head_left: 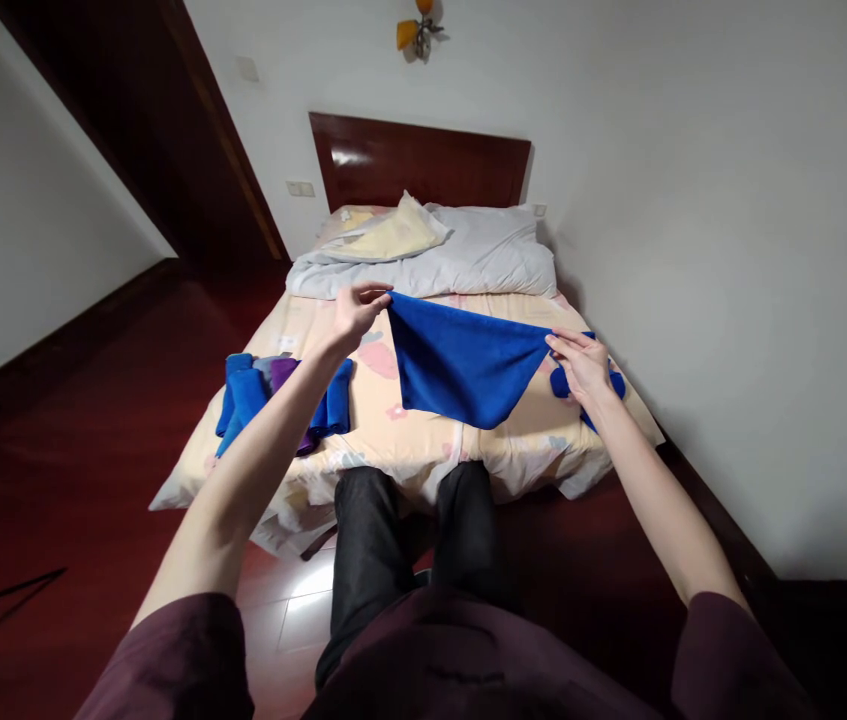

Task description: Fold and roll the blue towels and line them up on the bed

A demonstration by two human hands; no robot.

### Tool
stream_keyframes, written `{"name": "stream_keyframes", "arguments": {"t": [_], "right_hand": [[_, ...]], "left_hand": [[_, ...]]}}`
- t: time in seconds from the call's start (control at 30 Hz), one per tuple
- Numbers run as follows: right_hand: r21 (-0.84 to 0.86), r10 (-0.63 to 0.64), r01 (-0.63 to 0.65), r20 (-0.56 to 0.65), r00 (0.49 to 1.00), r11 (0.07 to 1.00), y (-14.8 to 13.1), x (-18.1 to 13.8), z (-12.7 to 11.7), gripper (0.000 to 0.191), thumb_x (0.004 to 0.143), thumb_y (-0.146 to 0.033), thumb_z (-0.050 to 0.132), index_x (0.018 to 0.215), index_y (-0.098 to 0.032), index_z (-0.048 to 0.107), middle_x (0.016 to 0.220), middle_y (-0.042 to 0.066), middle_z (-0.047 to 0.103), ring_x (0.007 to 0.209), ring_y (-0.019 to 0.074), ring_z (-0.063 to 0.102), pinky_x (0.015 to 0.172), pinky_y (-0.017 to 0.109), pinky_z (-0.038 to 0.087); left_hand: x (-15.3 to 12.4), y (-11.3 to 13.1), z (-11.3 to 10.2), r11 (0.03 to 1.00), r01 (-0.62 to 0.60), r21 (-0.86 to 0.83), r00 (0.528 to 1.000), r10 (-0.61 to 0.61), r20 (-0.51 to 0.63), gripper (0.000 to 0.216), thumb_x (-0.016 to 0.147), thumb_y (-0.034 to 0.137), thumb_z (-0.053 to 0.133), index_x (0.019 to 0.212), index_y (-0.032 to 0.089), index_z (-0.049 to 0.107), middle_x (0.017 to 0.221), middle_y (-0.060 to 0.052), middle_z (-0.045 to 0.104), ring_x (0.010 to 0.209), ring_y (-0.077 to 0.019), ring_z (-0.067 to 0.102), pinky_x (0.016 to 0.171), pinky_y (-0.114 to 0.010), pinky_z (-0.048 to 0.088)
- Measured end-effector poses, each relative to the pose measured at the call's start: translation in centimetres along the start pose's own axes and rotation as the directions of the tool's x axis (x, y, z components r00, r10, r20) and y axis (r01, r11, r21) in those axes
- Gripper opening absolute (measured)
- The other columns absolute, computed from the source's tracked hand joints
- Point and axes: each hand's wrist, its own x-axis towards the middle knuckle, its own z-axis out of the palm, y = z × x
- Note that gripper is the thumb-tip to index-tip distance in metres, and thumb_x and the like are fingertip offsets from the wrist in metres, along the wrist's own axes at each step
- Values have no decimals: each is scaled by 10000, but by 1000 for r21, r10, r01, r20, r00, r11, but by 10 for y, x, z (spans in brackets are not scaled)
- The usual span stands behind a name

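A blue towel [460,360] hangs stretched between my hands above the bed. My left hand [360,312] pinches its upper left corner, and my right hand [580,360] grips the upper right corner, slightly lower. The cloth sags in the middle, with its lower edge close to the bedspread. Left of it, partly behind my left forearm, lie several rolled towels [247,395] in blue, purple and grey. More blue cloth [559,383] lies on the bed behind my right hand, which hides part of it.
The bed's patterned cover [370,440] reaches down over its front edge, by my legs. A grey quilt [490,245] and a pale yellow cloth [393,232] lie near the dark wooden headboard [423,165]. A wall [753,300] borders the right side.
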Motion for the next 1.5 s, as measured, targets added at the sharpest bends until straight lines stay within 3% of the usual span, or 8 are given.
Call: {"name": "stream_keyframes", "arguments": {"t": [0.37, 0.67, 0.83, 1.0, 1.1, 1.23, 1.37, 1.5], "right_hand": [[-38, 136, -133, 103, 985, 990, 0, -18, 4, 424, 506, -288, 1034, 825, -167, 782, 797, 48, 772, 638, 118, 660, 544, 220, 519], [-75, 351, -346, 76, 933, 935, 61, 54, 65, 372, 599, -126, 962, 897, -169, 745, 776, 25, 759, 653, 113, 674, 514, 176, 436], [-103, 212, -208, 37, 977, 973, 95, 102, 109, 428, 603, -222, 953, 964, -189, 725, 801, -11, 741, 673, 101, 642, 508, 164, 397], [-62, -36, 40, 68, 997, 997, 116, 120, 128, 441, 652, -302, 911, 1010, -194, 677, 938, 15, 737, 851, 124, 670, 675, 196, 487], [-62, -86, 93, 112, 990, 994, 138, 104, 116, 450, 650, -340, 897, 986, -214, 625, 900, 3, 702, 864, 132, 661, 738, 219, 507], [-176, 2, 37, 220, 976, 984, 192, 53, 76, 502, 599, -385, 883, 962, -214, 581, 886, -9, 678, 761, 118, 621, 706, 223, 484], [-354, 197, -97, 258, 946, 930, 260, -13, 31, 417, 591, -334, 828, 884, -210, 559, 790, -28, 648, 718, 129, 601, 662, 226, 458], [-538, 483, -309, 216, 849, 784, 306, -61, 1, 391, 541, -216, 828, 792, -219, 529, 672, -41, 631, 655, 141, 608, 602, 222, 456]], "left_hand": [[-23, -29, -64, 978, 207, -38, 975, -203, 89, 439, 602, 400, 939, 954, 178, 799, 838, -99, 747, 850, -252, 712, 784, -396, 551], [18, -80, -78, 930, 360, 74, 932, -362, 14, 341, 584, 322, 904, 884, 202, 794, 775, -72, 742, 813, -246, 698, 767, -376, 526], [61, -90, -69, 952, 298, 63, 950, -290, -114, 293, 640, 259, 842, 912, 176, 774, 759, -60, 713, 796, -222, 669, 751, -347, 536], [76, -92, -68, 993, 72, 91, 976, -52, -212, 363, 745, 315, 802, 1066, 157, 744, 899, -72, 737, 910, -215, 685, 841, -322, 547], [49, -110, -73, 984, -26, 179, 975, 64, -213, 387, 795, 378, 762, 1122, 172, 736, 998, -77, 749, 983, -211, 686, 854, -290, 533], [-32, -165, -75, 965, 18, 263, 981, 33, -189, 438, 801, 426, 724, 1154, 167, 740, 1019, -85, 758, 964, -212, 694, 810, -276, 523], [-127, -234, -64, 937, 230, 262, 963, -180, -199, 422, 798, 389, 693, 1137, 141, 736, 997, -103, 769, 934, -224, 704, 817, -305, 537], [-193, -279, -49, 826, 491, 279, 871, -466, -153, 405, 737, 323, 737, 1099, 143, 725, 908, -101, 773, 875, -250, 727, 795, -332, 556]]}}
